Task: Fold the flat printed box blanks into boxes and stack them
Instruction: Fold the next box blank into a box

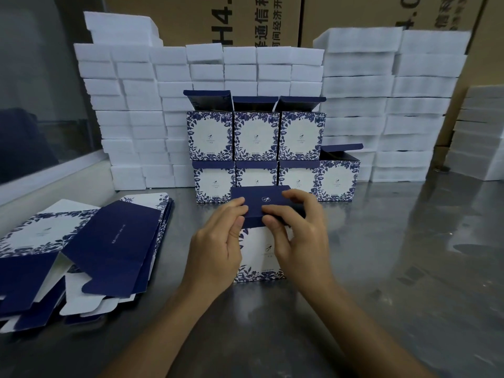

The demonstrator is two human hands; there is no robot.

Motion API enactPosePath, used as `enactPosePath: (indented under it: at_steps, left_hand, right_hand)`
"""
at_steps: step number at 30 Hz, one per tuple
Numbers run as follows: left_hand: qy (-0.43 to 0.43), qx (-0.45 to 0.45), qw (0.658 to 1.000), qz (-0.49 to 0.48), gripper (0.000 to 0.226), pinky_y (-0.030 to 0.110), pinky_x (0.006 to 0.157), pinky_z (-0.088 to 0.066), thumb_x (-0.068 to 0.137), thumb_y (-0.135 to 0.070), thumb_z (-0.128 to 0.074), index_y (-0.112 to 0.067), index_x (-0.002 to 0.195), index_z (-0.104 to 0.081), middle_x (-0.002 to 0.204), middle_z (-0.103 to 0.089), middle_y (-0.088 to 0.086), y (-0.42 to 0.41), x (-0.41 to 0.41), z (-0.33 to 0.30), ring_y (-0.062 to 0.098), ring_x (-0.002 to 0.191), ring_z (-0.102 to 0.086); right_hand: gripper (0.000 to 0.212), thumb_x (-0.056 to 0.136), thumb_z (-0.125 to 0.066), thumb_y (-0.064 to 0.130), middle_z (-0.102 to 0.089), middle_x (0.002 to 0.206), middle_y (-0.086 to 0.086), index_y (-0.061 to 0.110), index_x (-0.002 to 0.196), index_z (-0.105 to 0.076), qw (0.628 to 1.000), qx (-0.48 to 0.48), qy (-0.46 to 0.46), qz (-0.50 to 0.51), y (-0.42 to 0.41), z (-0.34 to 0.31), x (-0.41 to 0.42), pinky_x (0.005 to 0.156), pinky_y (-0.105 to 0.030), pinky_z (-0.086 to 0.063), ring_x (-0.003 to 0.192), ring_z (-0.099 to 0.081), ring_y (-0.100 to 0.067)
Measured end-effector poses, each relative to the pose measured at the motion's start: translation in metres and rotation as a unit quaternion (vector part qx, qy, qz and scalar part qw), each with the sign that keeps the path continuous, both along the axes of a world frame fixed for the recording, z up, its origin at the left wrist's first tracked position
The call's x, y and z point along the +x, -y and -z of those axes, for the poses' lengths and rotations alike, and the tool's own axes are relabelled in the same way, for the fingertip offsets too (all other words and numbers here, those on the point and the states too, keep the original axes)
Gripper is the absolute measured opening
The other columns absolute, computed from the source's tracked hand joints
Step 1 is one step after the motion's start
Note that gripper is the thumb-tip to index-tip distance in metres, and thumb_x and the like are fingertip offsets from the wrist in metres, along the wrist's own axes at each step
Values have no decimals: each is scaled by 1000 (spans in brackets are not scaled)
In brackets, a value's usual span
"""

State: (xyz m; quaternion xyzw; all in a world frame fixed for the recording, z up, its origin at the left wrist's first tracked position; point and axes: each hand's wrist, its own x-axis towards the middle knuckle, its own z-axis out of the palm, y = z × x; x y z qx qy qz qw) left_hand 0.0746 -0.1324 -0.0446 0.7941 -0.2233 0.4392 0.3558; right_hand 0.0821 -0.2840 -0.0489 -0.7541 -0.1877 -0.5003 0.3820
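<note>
Hands at centre, both working one half-folded box (259, 252) standing on the steel desk (381, 268). Left hand (218, 241) curled against the navy lid flap (259, 199), fingers pinching its front edge; right hand (297, 230) likewise pinching the same flap from the other side, thumb under, fingers bent over the top. Lid tilted, not seen tucked in. White front panel with blue floral border visible between the wrists.

Just behind — finished boxes (256, 154) in two rows: three on top with navy lids standing open, four below, the rightmost one (338, 175) also with its lid raised. Touching side by side.

At left, flat on the desk, a loose pile of box blanks (81, 252) — navy and floral faces up, fanned and overlapping.

Along the back, tall stacks of white foam blocks (131, 105) on both sides of the boxes, and brown cartons (245, 20) with printed lettering behind those. Glass partition (41, 91) at far left.
</note>
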Motion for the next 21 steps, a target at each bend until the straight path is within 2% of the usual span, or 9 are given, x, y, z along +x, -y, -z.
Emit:
enactPosePath:
  at_steps: [3,6,7,10,11,13,17,21]
  left_hand:
    - [-13,-8,1000,5,29,14,99,-42,100,-14,-44,-3,114,-67,126,-64,3,-3,4,0,14,117,-59]
    - [-20,-13,1000,7,30,11,100,-40,100,-14,-43,-4,114,-67,126,-64,3,-3,4,0,12,118,-58]
    - [-22,-14,1000,8,30,11,100,-40,100,-15,-43,-4,114,-67,126,-64,2,-3,4,1,12,118,-58]
    - [-25,-20,999,7,31,11,100,-40,99,-15,-43,-3,115,-67,127,-64,3,-6,6,0,12,118,-58]
    - [-24,-18,1000,7,30,11,101,-40,99,-14,-43,-3,115,-67,127,-64,3,-7,6,0,13,118,-58]
    - [-20,-10,1000,6,30,12,102,-39,98,-12,-44,-1,114,-67,126,-64,5,-8,7,-1,15,118,-58]
    - [-19,-8,1000,4,29,13,102,-40,98,-11,-45,-1,113,-67,125,-65,6,-8,5,0,15,117,-59]
    - [-17,-23,1000,7,29,17,102,-42,98,-12,-45,-1,114,-67,127,-64,5,-7,6,1,16,119,-58]
  right_hand:
    - [12,88,-73,18,-51,124,-12,8,94,-77,999,34,-26,-23,2,0,2,86,-52,-52,113,-55,-34]
    - [8,87,-76,14,-49,122,-10,8,92,-77,998,40,-34,-31,-1,-3,2,86,-49,-53,111,-56,-33]
    - [8,87,-76,13,-50,122,-11,8,93,-77,998,42,-30,-32,-1,-3,2,87,-44,-54,110,-57,-30]
    - [14,91,-70,11,-57,126,-13,4,103,-74,998,57,-30,-19,3,1,0,91,-18,-50,109,-57,-12]
    - [16,93,-68,9,-59,128,-11,3,107,-72,996,70,-49,-21,5,2,1,94,-18,-49,110,-57,-9]
    - [18,95,-65,8,-61,130,-6,2,112,-70,993,86,-82,-28,8,4,2,96,-26,-51,113,-61,-13]
    - [14,92,-69,6,-61,123,6,7,105,-73,985,123,-98,-63,12,4,7,92,-10,-46,112,-63,-9]
    - [14,88,-73,7,-64,119,4,15,100,-74,976,162,-114,-87,15,2,8,92,-14,-48,109,-66,-9]
